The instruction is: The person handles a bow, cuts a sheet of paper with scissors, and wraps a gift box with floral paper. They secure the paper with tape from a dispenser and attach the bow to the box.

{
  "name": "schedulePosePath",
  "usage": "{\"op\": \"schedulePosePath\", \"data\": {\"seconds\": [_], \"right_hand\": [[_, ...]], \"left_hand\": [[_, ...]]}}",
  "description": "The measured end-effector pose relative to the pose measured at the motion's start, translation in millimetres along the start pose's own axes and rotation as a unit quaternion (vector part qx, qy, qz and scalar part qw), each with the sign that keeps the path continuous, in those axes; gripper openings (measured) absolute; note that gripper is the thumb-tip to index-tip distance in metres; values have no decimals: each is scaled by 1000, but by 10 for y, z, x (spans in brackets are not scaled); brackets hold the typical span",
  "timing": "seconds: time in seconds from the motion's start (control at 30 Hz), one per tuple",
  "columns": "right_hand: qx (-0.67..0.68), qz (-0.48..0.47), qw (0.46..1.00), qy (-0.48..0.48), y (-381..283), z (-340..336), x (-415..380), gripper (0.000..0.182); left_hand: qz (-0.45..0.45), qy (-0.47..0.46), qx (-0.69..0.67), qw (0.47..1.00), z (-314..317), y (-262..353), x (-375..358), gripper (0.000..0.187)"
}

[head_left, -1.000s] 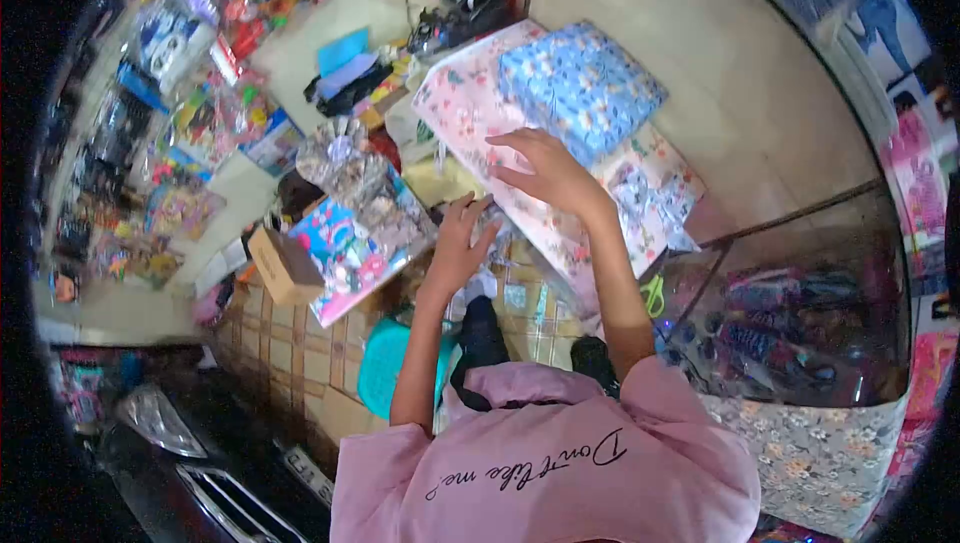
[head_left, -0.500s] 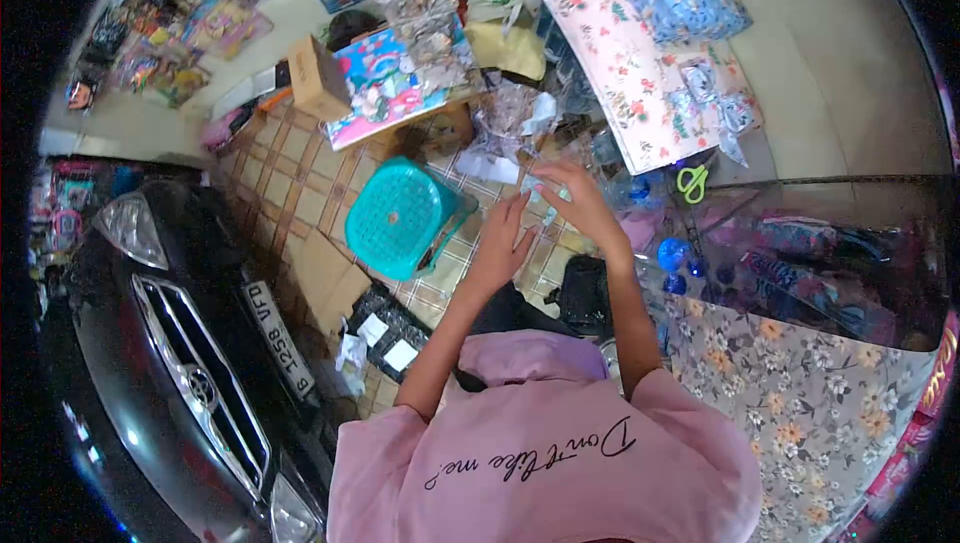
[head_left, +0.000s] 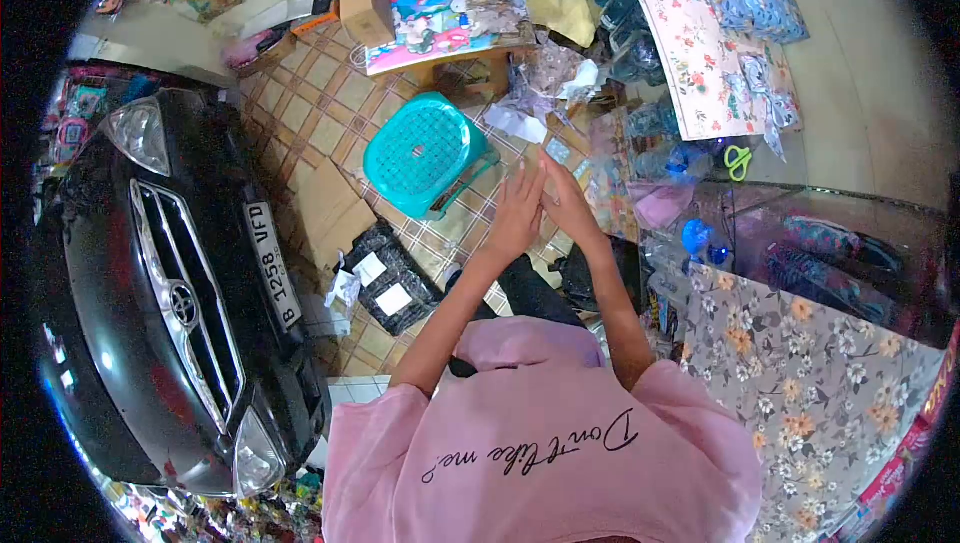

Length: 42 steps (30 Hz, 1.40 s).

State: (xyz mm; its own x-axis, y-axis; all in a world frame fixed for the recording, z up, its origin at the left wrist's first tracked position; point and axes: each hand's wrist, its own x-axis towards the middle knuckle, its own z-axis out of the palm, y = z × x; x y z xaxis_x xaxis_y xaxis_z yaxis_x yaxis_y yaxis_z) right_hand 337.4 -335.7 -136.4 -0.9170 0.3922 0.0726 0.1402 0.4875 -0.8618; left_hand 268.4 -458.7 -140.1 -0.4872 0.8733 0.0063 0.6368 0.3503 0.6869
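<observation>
Fingers of two bare hands, left hand [head_left: 517, 211] and right hand [head_left: 572, 205], are being held out nearly straight, tips close together; whether anything thin is being pinched cannot be told. One crumpled white paper [head_left: 517, 123] is lying just beyond the fingertips. One teal plastic stool [head_left: 425, 133], its top perforated, is standing left of the hands on tiled floor [head_left: 320, 93]. One glossy black parcel [head_left: 417, 281] is bearing two white labels [head_left: 393, 300], print too small to read. One green scissors handle [head_left: 737, 161], two-looped, is showing at right. Outermost, one black car [head_left: 115, 333] is displaying plate [head_left: 272, 263] "B 1258 VFD"; "Don't like me?" is being worn on a pink shirt [head_left: 560, 493].
</observation>
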Motion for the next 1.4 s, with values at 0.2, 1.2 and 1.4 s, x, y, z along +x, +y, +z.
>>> {"op": "schedulePosePath", "data": {"seconds": [0.2,1.2,1.4], "right_hand": [[34,42,997,-48,-241,250,-168,66],[52,83,992,74,-703,2014,-920,62],[6,54,995,87,-322,1327,-518,65]], "left_hand": [[29,-42,38,998,-365,-421,-357,67],[38,-58,-119,991,-368,-1046,-1549,71],[-24,-61,35,997,-4,-790,-841,75]]}}
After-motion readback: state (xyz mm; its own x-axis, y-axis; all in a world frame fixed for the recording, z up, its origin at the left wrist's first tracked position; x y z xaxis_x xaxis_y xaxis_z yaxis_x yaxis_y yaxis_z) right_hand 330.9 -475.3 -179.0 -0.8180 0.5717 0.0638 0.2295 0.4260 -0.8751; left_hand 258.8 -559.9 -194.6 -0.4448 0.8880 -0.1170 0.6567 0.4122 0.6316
